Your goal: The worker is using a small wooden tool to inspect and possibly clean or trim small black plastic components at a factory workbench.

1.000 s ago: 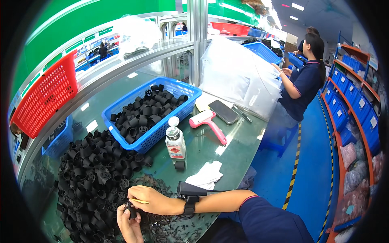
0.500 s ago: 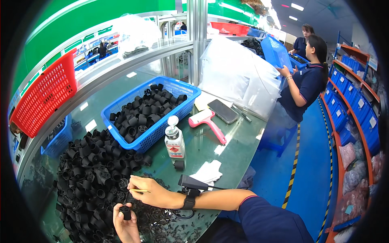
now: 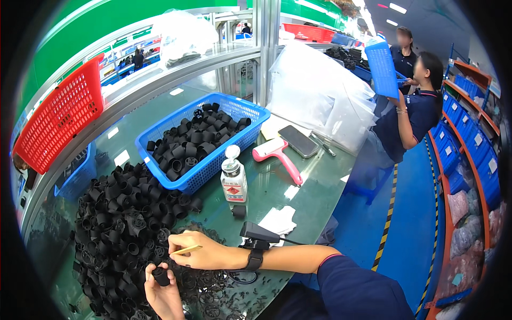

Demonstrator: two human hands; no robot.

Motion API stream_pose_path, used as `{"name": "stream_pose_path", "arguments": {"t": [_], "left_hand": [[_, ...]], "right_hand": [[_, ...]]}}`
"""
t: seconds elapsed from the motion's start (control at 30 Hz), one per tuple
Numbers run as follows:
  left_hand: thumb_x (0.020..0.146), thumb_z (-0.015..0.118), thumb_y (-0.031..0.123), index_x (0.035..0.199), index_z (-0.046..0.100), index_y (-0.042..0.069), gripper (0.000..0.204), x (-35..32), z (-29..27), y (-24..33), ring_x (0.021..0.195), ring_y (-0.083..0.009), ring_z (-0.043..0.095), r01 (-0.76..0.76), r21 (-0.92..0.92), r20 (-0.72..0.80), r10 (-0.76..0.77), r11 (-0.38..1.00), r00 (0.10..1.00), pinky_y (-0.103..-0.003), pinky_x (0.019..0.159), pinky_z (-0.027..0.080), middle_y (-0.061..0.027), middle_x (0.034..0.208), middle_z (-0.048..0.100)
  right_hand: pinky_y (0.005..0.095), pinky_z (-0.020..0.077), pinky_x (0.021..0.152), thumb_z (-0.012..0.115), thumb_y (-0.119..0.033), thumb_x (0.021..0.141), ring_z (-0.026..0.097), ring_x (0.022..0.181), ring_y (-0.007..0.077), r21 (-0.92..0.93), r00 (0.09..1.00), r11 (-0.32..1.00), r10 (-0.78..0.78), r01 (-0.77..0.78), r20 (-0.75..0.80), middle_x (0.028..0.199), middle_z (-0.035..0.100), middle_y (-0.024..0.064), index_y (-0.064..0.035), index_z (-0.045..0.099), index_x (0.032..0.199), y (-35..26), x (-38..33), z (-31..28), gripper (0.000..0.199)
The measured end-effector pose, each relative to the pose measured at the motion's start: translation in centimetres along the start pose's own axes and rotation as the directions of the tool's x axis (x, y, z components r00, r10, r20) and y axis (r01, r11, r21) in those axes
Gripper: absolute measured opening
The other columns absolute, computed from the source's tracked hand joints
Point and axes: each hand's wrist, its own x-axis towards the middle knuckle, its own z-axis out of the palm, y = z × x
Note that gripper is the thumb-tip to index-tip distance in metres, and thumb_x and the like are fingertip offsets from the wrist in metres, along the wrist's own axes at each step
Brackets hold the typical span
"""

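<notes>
My left hand (image 3: pixel 164 300) holds a short black plastic cylinder (image 3: pixel 160 276) upright between thumb and fingers, at the near edge of a large heap of similar black parts (image 3: pixel 109 234). Just above it, my right hand (image 3: pixel 205 253) pinches a thin yellowish stick (image 3: pixel 186 249); the end toward the cylinder is hidden by the fingers. Thin black rings and scraps (image 3: pixel 210 296) lie scattered beside and under my right forearm. A blue basket (image 3: pixel 200 184) filled with black cylinders stands beyond the heap.
Right of the basket are a pump bottle (image 3: pixel 233 184), a pink-handled roller (image 3: pixel 280 158), a phone (image 3: pixel 298 141), a white cloth (image 3: pixel 278 221) and clear plastic bags (image 3: pixel 320 98). A red basket (image 3: pixel 61 125) hangs left. A co-worker (image 3: pixel 408 122) lifts a blue basket (image 3: pixel 381 69) near shelving (image 3: pixel 469 128).
The cylinder in my left hand has tilted slightly, and both hands keep their hold. The co-worker has raised the blue basket. My view has shifted a little.
</notes>
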Motion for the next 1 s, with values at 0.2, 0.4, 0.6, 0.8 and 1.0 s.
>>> {"name": "stream_pose_path", "arguments": {"t": [0.2, 0.4, 0.6, 0.8, 1.0], "left_hand": [[0.084, 0.058, 0.019, 0.114, 0.051, 0.001, 0.036, -0.1, 1.2, -0.5, 0.083, -0.0186, 0.047, -0.053, 0.086, 0.049, 0.049, 0.995, 0.998, -0.028, 0.073, 0.039, -0.0105, 0.105, 0.054], [0.082, 0.061, 0.019, 0.115, 0.046, 0.002, 0.04, -0.2, 1.5, -0.1, 0.086, -0.0206, 0.054, 0.003, 0.037, 0.113, -0.008, 0.999, 0.994, -0.029, 0.076, 0.044, -0.0111, 0.103, 0.056], [0.083, 0.061, 0.016, 0.114, 0.046, 0.002, 0.037, -0.4, 1.1, 0.2, 0.091, -0.0201, 0.056, 0.032, 0.03, 0.167, -0.036, 0.999, 0.985, -0.03, 0.077, 0.045, -0.0109, 0.106, 0.055], [0.083, 0.061, 0.015, 0.113, 0.047, 0.003, 0.036, -0.2, 1.0, 0.4, 0.093, -0.0189, 0.056, 0.053, 0.023, 0.202, -0.057, 0.998, 0.978, -0.031, 0.078, 0.045, -0.0101, 0.109, 0.054], [0.082, 0.062, 0.015, 0.113, 0.047, 0.003, 0.036, -0.2, 0.7, 0.2, 0.093, -0.0184, 0.056, 0.045, 0.034, 0.208, -0.051, 0.998, 0.977, -0.032, 0.079, 0.046, -0.0101, 0.109, 0.054]], "right_hand": [[0.0374, 0.0435, 0.083, 0.063, -0.011, 0.079, 0.06, 0.081, 0.0219, -0.006, 0.994, 0.994, -0.107, 0.107, -0.029, 0.08, 0.064, 0.0058, -0.0059, 0.061, 0.082, -0.8, 0.2, -0.9, 0.007], [0.0452, 0.0377, 0.098, 0.067, -0.005, 0.077, 0.065, 0.086, 0.017, 0.136, 0.973, 0.963, -0.227, 0.231, -0.047, 0.09, 0.068, 0.0057, -0.0028, 0.065, 0.088, -1.6, -0.2, -0.7, 0.012], [0.0465, 0.0362, 0.099, 0.068, -0.003, 0.073, 0.064, 0.092, 0.0195, 0.035, 0.961, 0.961, -0.276, 0.275, 0.035, 0.096, 0.067, 0.0069, -0.0063, 0.06, 0.078, -2.4, -0.4, -0.3, 0.011], [0.0464, 0.0359, 0.098, 0.068, -0.003, 0.072, 0.063, 0.094, 0.02, -0.014, 0.951, 0.954, -0.299, 0.301, 0.074, 0.097, 0.067, 0.0064, -0.0067, 0.06, 0.078, -2.7, -0.3, -0.4, 0.011], [0.0459, 0.0366, 0.097, 0.068, -0.003, 0.071, 0.063, 0.093, 0.02, -0.022, 0.948, 0.951, -0.305, 0.308, 0.085, 0.096, 0.067, 0.0063, -0.0067, 0.058, 0.077, -2.6, -0.3, -0.3, 0.011]]}}
